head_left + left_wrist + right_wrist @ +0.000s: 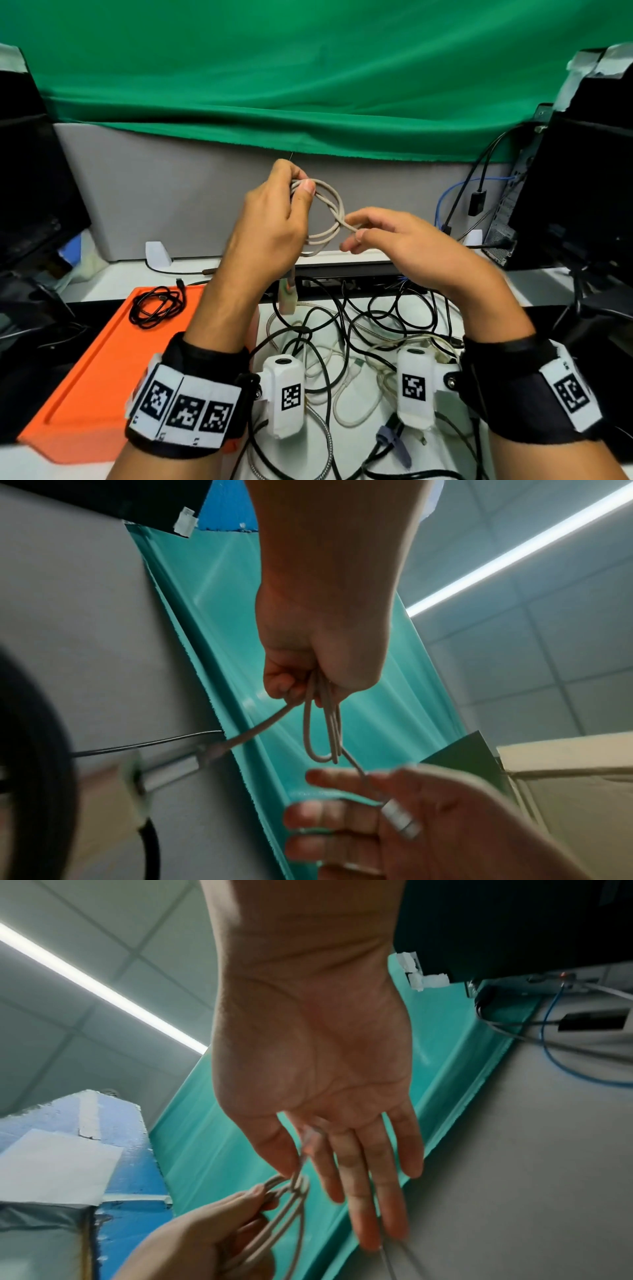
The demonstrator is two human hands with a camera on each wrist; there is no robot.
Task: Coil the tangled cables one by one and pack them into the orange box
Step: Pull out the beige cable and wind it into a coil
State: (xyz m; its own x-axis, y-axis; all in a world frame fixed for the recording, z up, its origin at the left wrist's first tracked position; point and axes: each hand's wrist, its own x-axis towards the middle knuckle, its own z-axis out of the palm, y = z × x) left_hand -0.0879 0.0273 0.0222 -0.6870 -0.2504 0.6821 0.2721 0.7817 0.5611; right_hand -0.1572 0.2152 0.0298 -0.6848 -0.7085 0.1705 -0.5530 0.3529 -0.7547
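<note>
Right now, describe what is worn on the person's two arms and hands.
Both forearms are bare. Each wrist carries a black strap with white panels of black square-code markers, plus a white camera pod bearing its own marker. A ring shows on the right hand.

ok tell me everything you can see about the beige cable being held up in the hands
The beige cable looks braided, wound into several loose loops held in the air above the desk. The left hand pinches the bunched loops at the top; the right hand pinches a strand at the coil's right side, other fingers straight. One end hangs below, ending in a pale connector.
</note>
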